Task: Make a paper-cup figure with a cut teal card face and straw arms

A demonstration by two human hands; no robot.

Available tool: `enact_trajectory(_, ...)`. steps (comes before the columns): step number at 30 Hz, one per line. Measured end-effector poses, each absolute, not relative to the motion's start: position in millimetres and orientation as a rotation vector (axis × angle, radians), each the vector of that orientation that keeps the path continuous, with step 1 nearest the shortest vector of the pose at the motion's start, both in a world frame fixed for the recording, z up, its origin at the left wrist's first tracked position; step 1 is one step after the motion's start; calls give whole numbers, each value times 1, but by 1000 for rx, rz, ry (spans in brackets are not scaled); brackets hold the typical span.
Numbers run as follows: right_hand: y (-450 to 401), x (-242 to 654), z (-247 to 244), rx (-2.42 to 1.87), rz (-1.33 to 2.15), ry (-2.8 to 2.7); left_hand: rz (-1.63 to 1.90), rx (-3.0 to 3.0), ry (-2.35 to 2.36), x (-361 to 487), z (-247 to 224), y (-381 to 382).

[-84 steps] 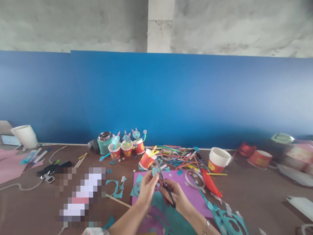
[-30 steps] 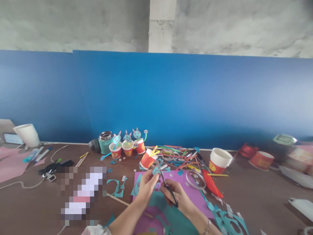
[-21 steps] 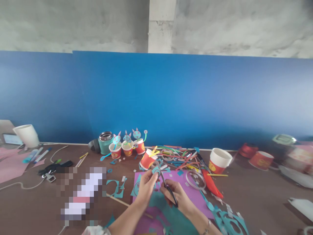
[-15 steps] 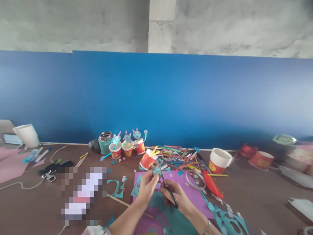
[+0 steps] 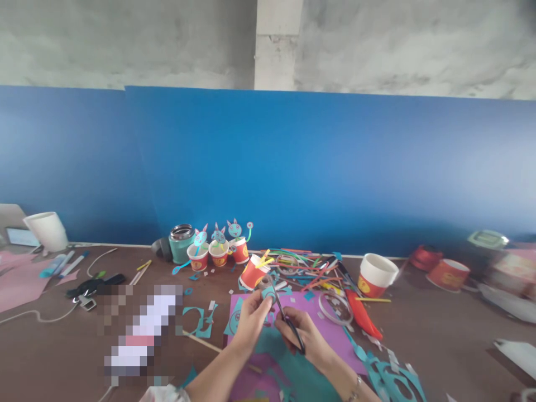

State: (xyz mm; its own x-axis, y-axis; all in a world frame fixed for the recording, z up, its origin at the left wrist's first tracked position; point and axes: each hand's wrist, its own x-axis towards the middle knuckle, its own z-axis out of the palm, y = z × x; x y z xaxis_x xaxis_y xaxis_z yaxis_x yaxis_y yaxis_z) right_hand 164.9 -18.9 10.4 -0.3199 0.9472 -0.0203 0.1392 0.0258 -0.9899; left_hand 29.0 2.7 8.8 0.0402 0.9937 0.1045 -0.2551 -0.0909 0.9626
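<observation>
My left hand point(image 5: 250, 325) pinched a small teal paper cutout point(image 5: 267, 292); my right point(image 5: 310, 336) gripped the black-handled scissors point(image 5: 288, 320). Their long axis slanted away and leftward, blades alongside the cutout's right edge, above the purple paper point(image 5: 335, 340). I couldn't tell whether they touched it.

The brown desk point(image 5: 431, 346) carries a purple sheet point(image 5: 333, 335) in the near middle, with a teal sheet point(image 5: 307, 371) over part of it. Far left of centre lie a teal jar point(image 5: 181, 249) and three small cups point(image 5: 219, 254) with paper animal faces; a heap of thin coloured strips point(image 5: 307, 271) spreads to their right. A stacked white-rimmed cup point(image 5: 376, 274) stands farther right, beside a red pouch point(image 5: 363, 315). Pink paper point(image 5: 20, 285) and markers point(image 5: 69, 265) lie left.
</observation>
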Motion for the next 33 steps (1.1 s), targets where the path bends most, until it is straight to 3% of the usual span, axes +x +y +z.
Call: enact_trajectory(33, -16, 165, 6, -1132, 1389, -1541, 1364, 1033, 946, 30, -2, 7)
